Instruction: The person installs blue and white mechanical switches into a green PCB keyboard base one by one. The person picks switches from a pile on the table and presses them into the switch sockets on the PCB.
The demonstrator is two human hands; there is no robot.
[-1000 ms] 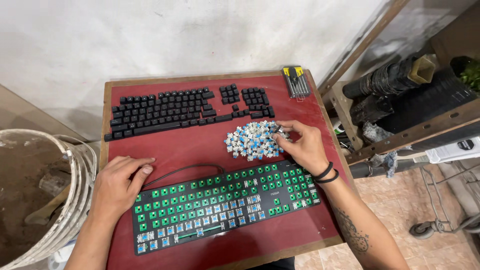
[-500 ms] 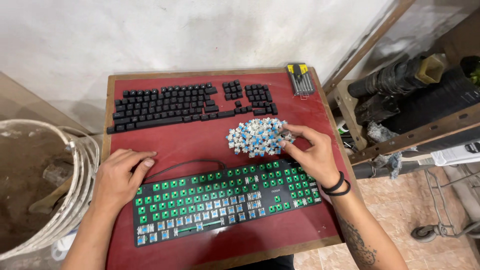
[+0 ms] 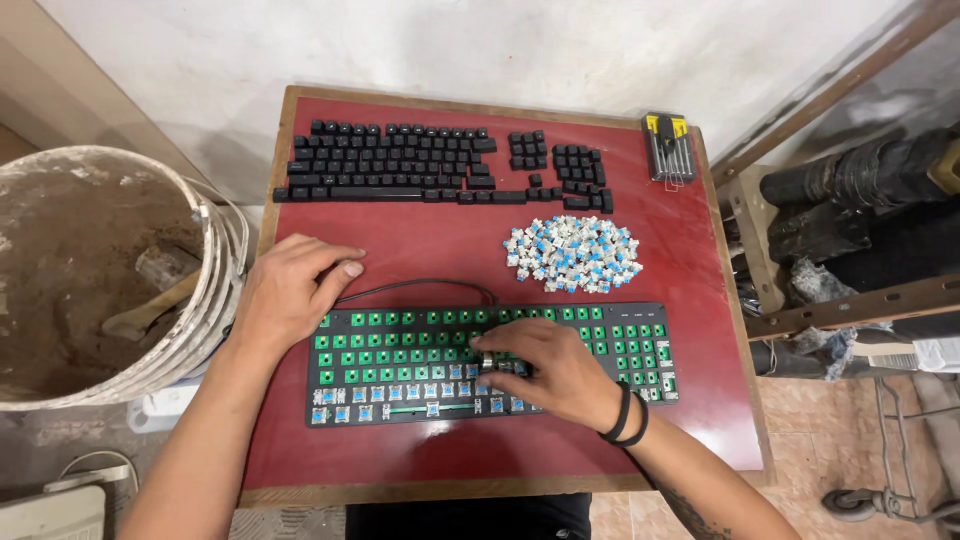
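Observation:
A black keyboard base point(image 3: 625, 352) with a green circuit board lies on the red table point(image 3: 440, 245). Blue switches fill part of its lower rows. My right hand point(image 3: 548, 368) rests over the middle of the board, with its fingertips pinched on a small key switch point(image 3: 488, 362) against the board. My left hand point(image 3: 290, 295) lies flat at the board's upper left corner, fingers spread, holding nothing. A pile of loose blue-and-white switches point(image 3: 572, 254) sits just behind the board, right of centre. The removed black keycaps point(image 3: 400, 165) are laid out in keyboard order along the far side.
A small case of screwdriver bits point(image 3: 668, 146) sits at the far right corner. The keyboard's black cable point(image 3: 420, 287) loops behind the board. A dirty white bucket point(image 3: 215, 300) stands left of the table. A wooden rack with dark gear point(image 3: 850, 200) stands to the right.
My right hand left the switch pile and came down onto the middle of the keyboard base. My left hand stayed at the board's upper left corner.

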